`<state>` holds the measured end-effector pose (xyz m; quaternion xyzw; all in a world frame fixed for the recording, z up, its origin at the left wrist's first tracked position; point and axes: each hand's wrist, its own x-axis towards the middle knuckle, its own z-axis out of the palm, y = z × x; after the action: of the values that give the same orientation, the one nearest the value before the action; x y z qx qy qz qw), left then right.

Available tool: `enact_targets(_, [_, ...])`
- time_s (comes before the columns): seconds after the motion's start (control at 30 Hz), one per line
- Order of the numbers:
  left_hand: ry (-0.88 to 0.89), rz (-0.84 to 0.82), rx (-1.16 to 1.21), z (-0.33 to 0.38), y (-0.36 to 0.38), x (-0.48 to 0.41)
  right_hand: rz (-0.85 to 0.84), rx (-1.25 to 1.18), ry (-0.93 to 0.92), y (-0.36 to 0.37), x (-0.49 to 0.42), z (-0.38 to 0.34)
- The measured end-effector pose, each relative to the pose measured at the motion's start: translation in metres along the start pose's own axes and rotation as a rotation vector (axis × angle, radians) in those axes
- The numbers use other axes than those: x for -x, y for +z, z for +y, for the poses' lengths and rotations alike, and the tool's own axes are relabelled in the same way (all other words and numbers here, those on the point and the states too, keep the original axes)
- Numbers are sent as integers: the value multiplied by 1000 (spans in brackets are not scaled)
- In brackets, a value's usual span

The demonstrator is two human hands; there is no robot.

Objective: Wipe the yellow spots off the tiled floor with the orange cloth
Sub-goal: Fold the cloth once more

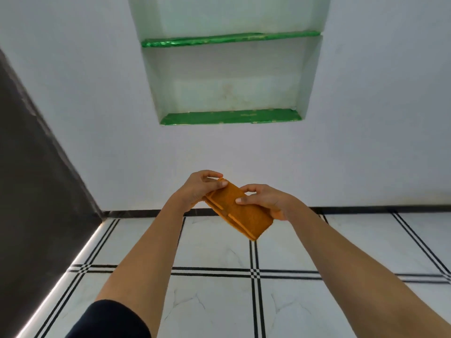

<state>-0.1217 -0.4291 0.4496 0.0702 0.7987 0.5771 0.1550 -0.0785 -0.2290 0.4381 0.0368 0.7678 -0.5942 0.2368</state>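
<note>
The orange cloth (240, 211) is folded into a thick rectangle and held in the air in front of me, above the floor. My left hand (197, 189) grips its upper left end with thumb on top. My right hand (266, 200) holds its right side, thumb pressed on the top face. The white tiled floor (214, 242) with black double lines lies below. No yellow spots show on the tiles in view.
A white wall (366, 118) stands ahead with a recessed niche holding two green shelves (230, 117). A dark wall panel (36, 179) runs along the left. A black skirting strip (378, 209) marks the floor's far edge.
</note>
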Motion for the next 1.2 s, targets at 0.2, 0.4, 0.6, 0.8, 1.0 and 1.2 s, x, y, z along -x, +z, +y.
enact_targets(0.2, [2,-69,119,-5,102,-21,268,-270,72,-57,49,70])
enact_targets(0.4, [-29,-335,82,20,270,-14,631,-512,106,-142,147,156])
enact_targets(0.6, [-18,-581,27,58,460,16,882,-746,117,-235,276,242])
enact_targets(0.8, [-66,-787,9,102,638,54,1106,-940,84,-316,404,321])
enact_targets(1.0, [-72,-1012,-86,132,818,86,1391,-1128,3,-392,509,403])
enact_targets(1.2, [-52,-1180,-160,159,994,97,1591,-1243,-45,-490,593,480])
